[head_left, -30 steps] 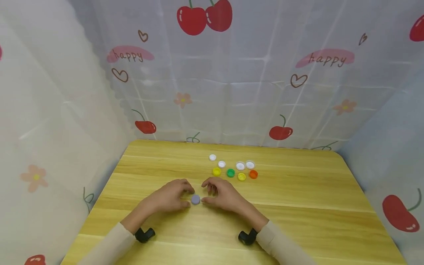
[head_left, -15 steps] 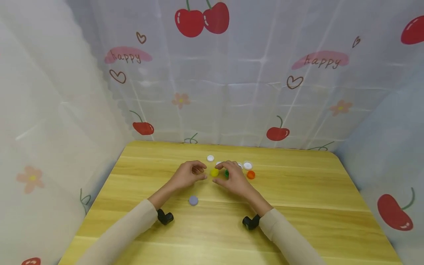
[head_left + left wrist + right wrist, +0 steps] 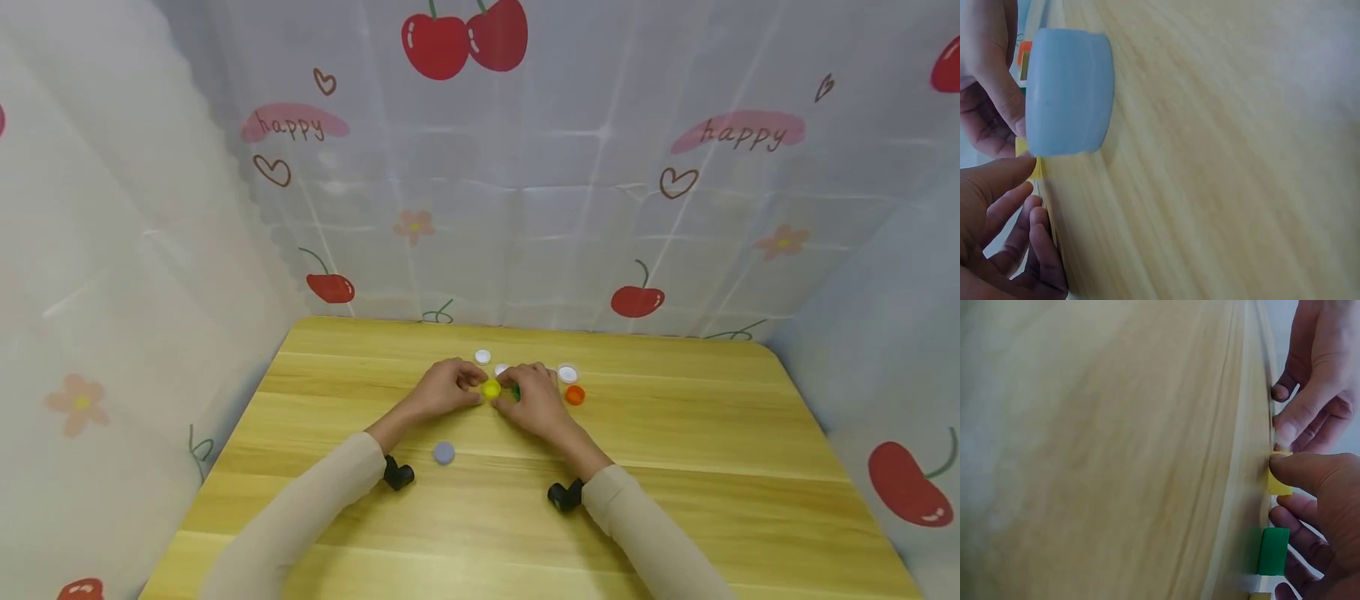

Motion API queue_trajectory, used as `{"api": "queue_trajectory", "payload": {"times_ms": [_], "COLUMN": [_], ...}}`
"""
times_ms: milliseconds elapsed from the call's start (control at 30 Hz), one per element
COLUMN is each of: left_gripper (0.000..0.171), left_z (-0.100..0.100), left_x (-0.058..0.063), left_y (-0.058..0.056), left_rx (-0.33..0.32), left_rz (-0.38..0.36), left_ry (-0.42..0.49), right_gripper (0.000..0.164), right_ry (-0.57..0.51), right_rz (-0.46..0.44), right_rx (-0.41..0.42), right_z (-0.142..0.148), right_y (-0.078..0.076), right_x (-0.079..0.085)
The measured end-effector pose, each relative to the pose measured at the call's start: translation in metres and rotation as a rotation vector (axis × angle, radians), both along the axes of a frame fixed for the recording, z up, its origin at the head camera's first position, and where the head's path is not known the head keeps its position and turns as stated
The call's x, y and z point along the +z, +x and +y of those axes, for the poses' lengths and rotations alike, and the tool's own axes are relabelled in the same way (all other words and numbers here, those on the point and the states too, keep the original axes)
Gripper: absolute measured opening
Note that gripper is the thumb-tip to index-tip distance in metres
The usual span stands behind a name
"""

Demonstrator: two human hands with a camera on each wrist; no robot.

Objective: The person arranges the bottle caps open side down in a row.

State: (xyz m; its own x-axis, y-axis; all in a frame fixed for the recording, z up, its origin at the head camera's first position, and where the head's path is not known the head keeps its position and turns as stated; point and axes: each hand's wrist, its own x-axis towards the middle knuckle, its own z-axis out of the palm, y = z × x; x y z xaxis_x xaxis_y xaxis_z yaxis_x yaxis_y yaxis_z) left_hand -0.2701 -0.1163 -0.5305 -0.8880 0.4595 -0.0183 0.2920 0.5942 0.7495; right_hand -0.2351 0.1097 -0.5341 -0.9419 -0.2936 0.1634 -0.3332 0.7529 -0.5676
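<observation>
A yellow bottle cap (image 3: 491, 389) lies on the wooden table between both hands. My right hand (image 3: 536, 402) pinches it from the right; in the right wrist view the thumb covers part of the cap. My left hand (image 3: 444, 390) is at the cap's left side with loosely bent fingers, very near or touching it. Behind the right hand a green bottle cap (image 3: 1272, 551) is mostly hidden in the head view. A lavender bottle cap (image 3: 444, 453) sits nearer the person, and looms large in the left wrist view.
White caps (image 3: 482, 357) lie just behind the hands. To the right are another white cap (image 3: 567, 373) and an orange cap (image 3: 575, 395). A second yellow cap (image 3: 1260, 596) shows at the right wrist view's bottom edge. A cherry-print curtain (image 3: 487, 208) hangs behind the table.
Both hands have left the lavender cap and moved forward to the yellow cap. In the last half second they have closed in on it from both sides. The lavender cap stays on the table.
</observation>
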Motion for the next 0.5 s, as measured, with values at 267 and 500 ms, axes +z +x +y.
{"api": "queue_trajectory", "payload": {"times_ms": [267, 500], "left_gripper": [0.024, 0.024], "left_z": [0.0071, 0.008], "left_x": [0.0016, 0.0014], "left_y": [0.0025, 0.0023], "left_rx": [0.008, 0.012], "left_rz": [0.042, 0.057], "left_ry": [-0.055, -0.065], "right_gripper": [0.029, 0.028], "right_ry": [0.026, 0.021], "right_rz": [0.002, 0.006], "right_rx": [0.006, 0.011], "right_z": [-0.0011, -0.0003], "right_y": [-0.0006, -0.0014], "right_x": [-0.0005, -0.0006]}}
